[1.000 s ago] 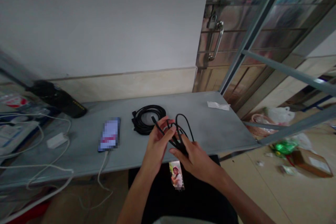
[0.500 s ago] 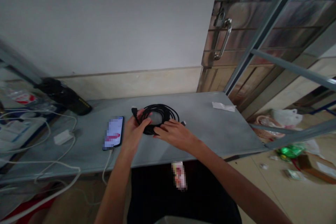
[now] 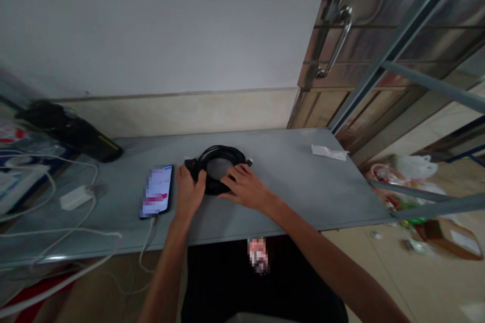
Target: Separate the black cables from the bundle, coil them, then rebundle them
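Note:
A coil of black cable (image 3: 220,157) lies on the grey table (image 3: 295,181), near its middle. My left hand (image 3: 188,193) grips the coil's left side, fingers curled round the strands by the plug end. My right hand (image 3: 246,187) rests on the coil's right front edge with fingers spread flat, pressing it down. A second cable appears laid onto the same coil; I cannot separate the two.
A phone (image 3: 156,198) with a lit screen lies left of the coil, on a white charging lead (image 3: 147,242). A white charger (image 3: 75,197) and loose white wires lie further left. A black bottle-like object (image 3: 70,132) lies by the wall. A paper scrap (image 3: 328,151) sits at the far right. A metal door (image 3: 364,50) stands beyond.
A second ago both hands held loose cable loops above the table's front edge. They moved forward and set them on the coil, and now both hands rest on it.

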`<state>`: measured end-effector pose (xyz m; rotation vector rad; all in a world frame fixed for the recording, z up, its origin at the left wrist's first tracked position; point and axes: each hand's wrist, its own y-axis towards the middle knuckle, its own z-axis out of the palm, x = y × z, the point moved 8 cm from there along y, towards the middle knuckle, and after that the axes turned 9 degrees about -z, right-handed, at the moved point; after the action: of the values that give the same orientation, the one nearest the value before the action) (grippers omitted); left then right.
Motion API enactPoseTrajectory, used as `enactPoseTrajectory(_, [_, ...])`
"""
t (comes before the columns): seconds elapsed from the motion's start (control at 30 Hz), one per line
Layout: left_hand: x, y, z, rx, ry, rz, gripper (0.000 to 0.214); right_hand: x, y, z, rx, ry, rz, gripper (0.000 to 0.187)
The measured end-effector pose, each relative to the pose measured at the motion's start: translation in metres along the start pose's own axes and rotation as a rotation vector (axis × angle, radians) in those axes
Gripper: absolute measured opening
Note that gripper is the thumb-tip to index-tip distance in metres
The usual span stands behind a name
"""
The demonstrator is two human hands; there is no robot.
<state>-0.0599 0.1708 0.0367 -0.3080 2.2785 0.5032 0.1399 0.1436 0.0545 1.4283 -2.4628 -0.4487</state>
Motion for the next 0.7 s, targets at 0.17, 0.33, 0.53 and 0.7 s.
enactPoseTrajectory(0.17, [0.007,-0.007,0.006,-0.011,-0.029,-0.041,0.069,-0.009,0.009,0.008,0.007,0.005,0.057,0.077])
enactPoseTrajectory(0.33, [0.003,-0.013,0.001,0.002,-0.059,-0.026,0.072,-0.009,0.017,0.021,0.074,-0.053,0.020,0.068])
enactPoseTrajectory(0.53, [-0.009,-0.019,-0.008,-0.039,-0.104,0.025,0.062,-0.023,-0.016,0.005,0.052,-0.020,-0.010,0.064])
enactPoseTrajectory(0.7, [-0.007,-0.019,-0.011,-0.075,-0.150,0.004,0.058,-0.046,-0.075,-0.024,0.044,0.022,0.070,0.059])
